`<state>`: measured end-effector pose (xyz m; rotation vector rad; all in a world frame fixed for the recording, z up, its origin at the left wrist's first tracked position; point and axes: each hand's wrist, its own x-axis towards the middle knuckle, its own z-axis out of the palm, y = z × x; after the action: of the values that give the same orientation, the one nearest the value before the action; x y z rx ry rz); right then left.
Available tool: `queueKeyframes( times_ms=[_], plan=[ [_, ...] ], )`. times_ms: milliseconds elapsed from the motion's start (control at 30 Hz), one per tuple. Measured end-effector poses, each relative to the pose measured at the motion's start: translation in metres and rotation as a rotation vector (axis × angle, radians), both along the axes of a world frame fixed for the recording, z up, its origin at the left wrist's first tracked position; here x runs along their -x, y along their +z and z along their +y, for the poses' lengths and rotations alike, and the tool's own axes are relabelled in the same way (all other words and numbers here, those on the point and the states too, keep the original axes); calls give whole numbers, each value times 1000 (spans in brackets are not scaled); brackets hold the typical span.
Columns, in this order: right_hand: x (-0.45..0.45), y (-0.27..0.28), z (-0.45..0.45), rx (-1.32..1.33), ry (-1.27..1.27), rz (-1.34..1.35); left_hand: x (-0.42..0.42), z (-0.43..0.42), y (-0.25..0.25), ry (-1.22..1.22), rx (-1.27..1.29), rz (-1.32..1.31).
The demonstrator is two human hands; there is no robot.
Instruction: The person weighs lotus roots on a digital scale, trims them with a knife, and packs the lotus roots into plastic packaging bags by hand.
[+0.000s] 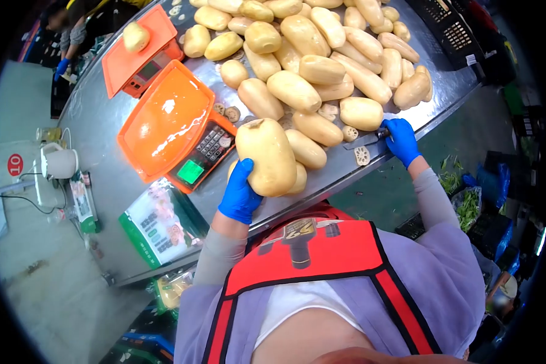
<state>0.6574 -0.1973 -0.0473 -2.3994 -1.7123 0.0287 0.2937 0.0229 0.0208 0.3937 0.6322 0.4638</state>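
My left hand [241, 195], in a blue glove, is wrapped around the lower left side of a thick peeled lotus root [265, 156]. It holds the root up near the table's front edge. My right hand [401, 142], also gloved in blue, grips the dark handle of a knife [361, 142]. The blade lies low over the metal table, pointing left. Beside the blade are a cut lotus root slice [362, 156] and a small end piece [350, 133]. A large pile of lotus roots [311, 70] spreads behind both hands.
An orange scale [164, 121] with a lit green display stands left of the pile. Behind it, another orange scale [116, 67] carries one lotus root. A black crate [446, 27] sits at the back right. A co-worker's gloved hand [61, 68] shows at the far left.
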Motion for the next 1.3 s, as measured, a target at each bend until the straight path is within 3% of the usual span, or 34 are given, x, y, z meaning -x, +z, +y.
queueKeyframes(
  times_ms=[33, 200, 267, 333, 400, 433, 500, 633, 1167, 1300],
  plan=[
    [-1, -1, -1, 92, 46, -6, -1, 0, 2, 8, 25, -11],
    [3, 37, -13, 75, 89, 190, 3, 4, 3, -2, 30, -38],
    [6, 46, -22, -138, -36, 363, 0, 4, 3, -16, -3, -33],
    [33, 74, -11, -160, -127, 468, -5, 8, 14, -132, -238, -19],
    [65, 112, 15, -180, -40, 606, -9, 10, 22, -180, -361, 34],
    [74, 128, 26, -185, -52, 603, -12, 11, 26, -218, -483, 90],
    [85, 151, 45, -141, 289, 253, -18, 9, 40, -257, -535, 103],
    [89, 160, 56, -165, 288, 57, -20, 6, 45, -290, -649, 124],
    [96, 143, 57, -120, 230, 35, -27, -3, 40, -404, -749, 186],
    [105, 110, 66, -269, 52, 78, -47, -7, 34, -337, -530, 180]
  ],
)
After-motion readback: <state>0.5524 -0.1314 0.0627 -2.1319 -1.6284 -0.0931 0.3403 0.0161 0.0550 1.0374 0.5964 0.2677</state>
